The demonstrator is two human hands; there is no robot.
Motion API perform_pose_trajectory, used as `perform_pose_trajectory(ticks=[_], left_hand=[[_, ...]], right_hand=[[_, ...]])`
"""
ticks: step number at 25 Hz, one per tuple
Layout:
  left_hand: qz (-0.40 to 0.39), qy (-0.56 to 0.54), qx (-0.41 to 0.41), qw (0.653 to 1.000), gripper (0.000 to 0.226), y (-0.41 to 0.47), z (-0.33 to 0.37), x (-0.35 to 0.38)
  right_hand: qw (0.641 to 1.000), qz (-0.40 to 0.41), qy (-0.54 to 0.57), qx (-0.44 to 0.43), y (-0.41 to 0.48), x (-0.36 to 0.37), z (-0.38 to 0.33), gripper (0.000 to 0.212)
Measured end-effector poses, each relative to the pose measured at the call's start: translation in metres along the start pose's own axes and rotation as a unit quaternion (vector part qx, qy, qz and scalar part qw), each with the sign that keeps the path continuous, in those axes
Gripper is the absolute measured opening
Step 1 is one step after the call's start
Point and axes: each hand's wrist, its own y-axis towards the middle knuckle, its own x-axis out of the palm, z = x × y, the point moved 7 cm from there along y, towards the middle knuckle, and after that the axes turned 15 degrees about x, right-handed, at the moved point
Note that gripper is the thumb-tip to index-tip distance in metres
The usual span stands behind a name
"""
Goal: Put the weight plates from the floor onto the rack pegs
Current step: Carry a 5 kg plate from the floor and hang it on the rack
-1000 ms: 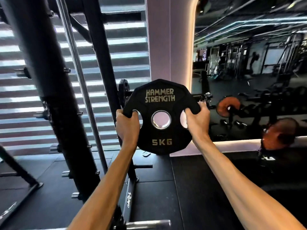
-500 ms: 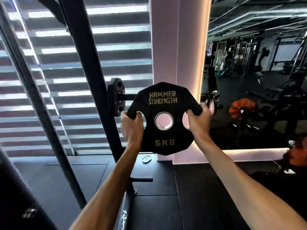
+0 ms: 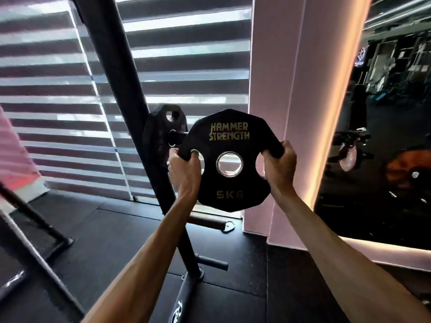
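I hold a black 5 kg weight plate upright at chest height, its gold lettering facing me. My left hand grips its left grip hole and my right hand grips its right one. Just behind and left of it, a black rack peg sticks out from the slanted rack post. Another black plate hangs on that peg against the post. The peg's tip is hidden behind the plate I hold.
Two more bare pegs stick out lower on the post, one below the plate and one near the floor. A pink pillar stands right of the plate. Striped window blinds fill the back. A black frame bar crosses at left.
I have stepped closer to the rack post. The plate on the peg now looks larger and sits right behind the left edge of the plate I hold. My grip is unchanged.
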Motion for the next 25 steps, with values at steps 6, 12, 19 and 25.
perform_pose_trajectory(ticks=[6, 12, 19, 25], left_hand=[[0.094, 0.087, -0.029, 0.991, 0.03, 0.016, -0.005, 0.064], [0.163, 0.138, -0.034, 0.976, 0.029, 0.025, -0.013, 0.082], [0.212, 0.205, -0.021, 0.955, 0.026, 0.052, -0.025, 0.078], [0.238, 0.203, 0.01, 0.95, 0.023, 0.06, -0.034, 0.078]], right_hand=[[0.994, -0.103, 0.007, 0.037, 0.121, 0.044, 0.044, 0.024], [0.977, -0.198, 0.038, 0.07, 0.168, 0.094, 0.075, 0.024], [0.962, -0.256, 0.068, 0.07, 0.185, 0.152, 0.096, 0.021], [0.955, -0.275, 0.083, 0.069, 0.202, 0.183, 0.108, 0.018]])
